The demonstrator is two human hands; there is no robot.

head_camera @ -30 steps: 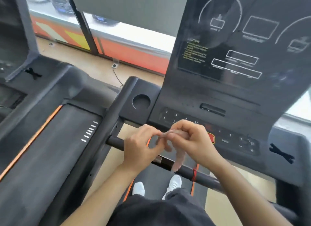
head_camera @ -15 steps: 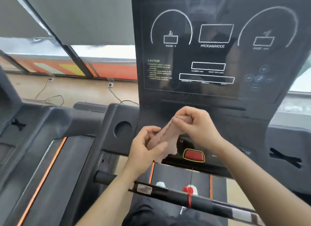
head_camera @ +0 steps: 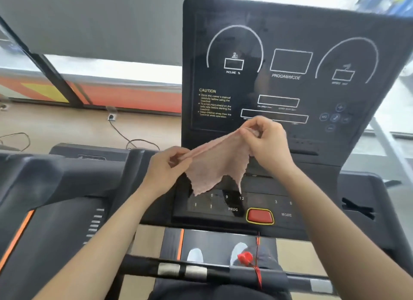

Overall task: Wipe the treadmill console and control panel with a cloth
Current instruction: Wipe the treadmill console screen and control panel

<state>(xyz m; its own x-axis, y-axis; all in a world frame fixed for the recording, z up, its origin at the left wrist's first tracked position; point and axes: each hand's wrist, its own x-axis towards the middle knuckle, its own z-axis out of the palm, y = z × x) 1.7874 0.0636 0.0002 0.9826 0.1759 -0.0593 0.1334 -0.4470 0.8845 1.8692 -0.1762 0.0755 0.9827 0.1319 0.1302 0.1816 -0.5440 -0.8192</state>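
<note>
A thin pink cloth [head_camera: 215, 165] hangs spread between my two hands in front of the treadmill. My left hand [head_camera: 166, 167] pinches its left corner, and my right hand [head_camera: 266, 141] pinches its right corner a little higher. Behind them rises the black console [head_camera: 288, 62] with white dial outlines and a caution text. Below the cloth lies the control panel [head_camera: 279, 207] with number keys and a red stop button [head_camera: 260, 216]. The cloth's lower edge dangles just above the panel's left keys.
A handlebar [head_camera: 201, 271] with metal grip sensors crosses the bottom, with a red safety clip [head_camera: 245, 258] on a cord. A second treadmill [head_camera: 51, 210] stands at the left. Cables and a floor socket [head_camera: 111, 117] lie by the window wall.
The cloth was bunched between my hands near the handlebar. Both hands rose in front of the console and drew apart, so the cloth now hangs spread. The view tilted up toward the console.
</note>
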